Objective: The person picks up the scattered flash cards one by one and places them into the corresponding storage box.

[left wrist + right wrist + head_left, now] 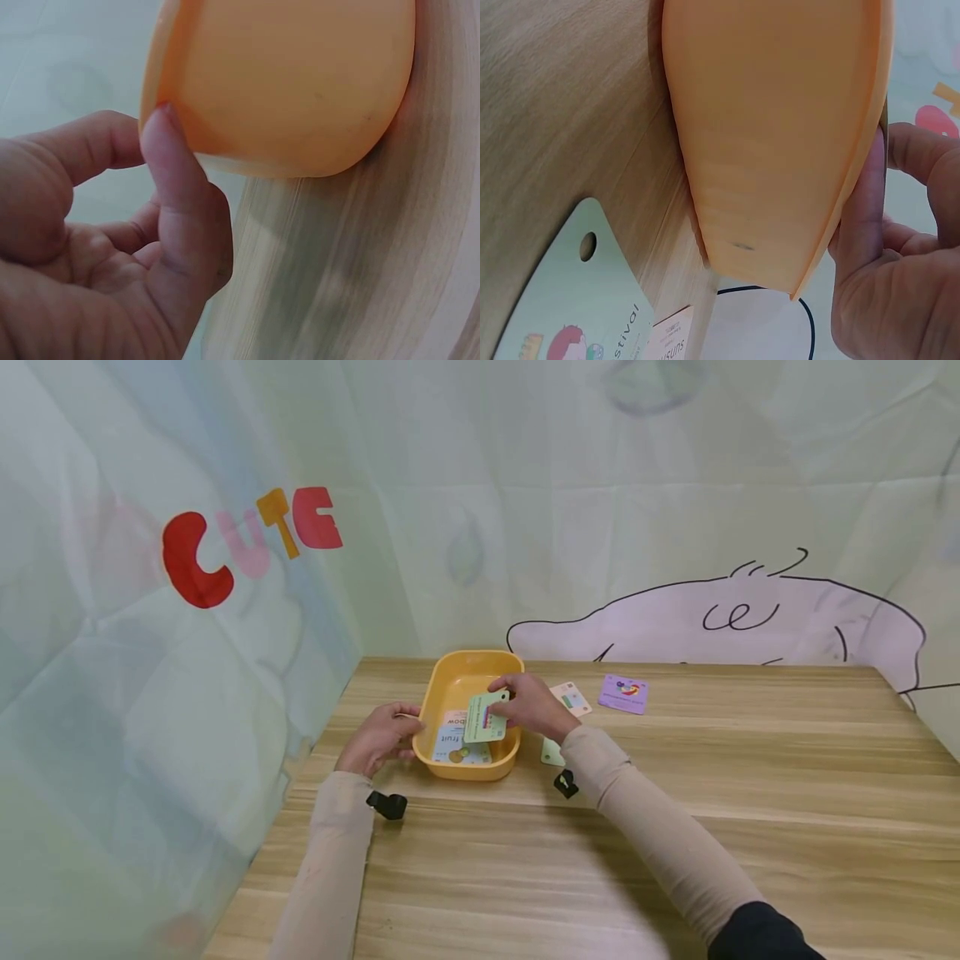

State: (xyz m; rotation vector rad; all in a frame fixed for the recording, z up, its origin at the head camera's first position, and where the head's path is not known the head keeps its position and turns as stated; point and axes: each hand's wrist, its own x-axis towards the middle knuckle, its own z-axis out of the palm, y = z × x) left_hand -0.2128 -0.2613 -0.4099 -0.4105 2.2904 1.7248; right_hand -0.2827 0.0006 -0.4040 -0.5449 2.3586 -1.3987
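Note:
A yellow plastic tray stands on the wooden table, with pale printed cards lying inside it. My left hand pinches the tray's left rim; in the left wrist view, the thumb and a finger meet at the tray edge. Over the tray's right side, my right hand holds a light green card between thumb and fingers. From the right wrist, the tray wall hides most of that card, and only its thin edge shows beside the fingers.
Right of the tray lie a peach card, a purple card and another pale green card, partly covered by the right sleeve. A printed cloth backdrop rises behind the table. Small black devices sit at both wrists.

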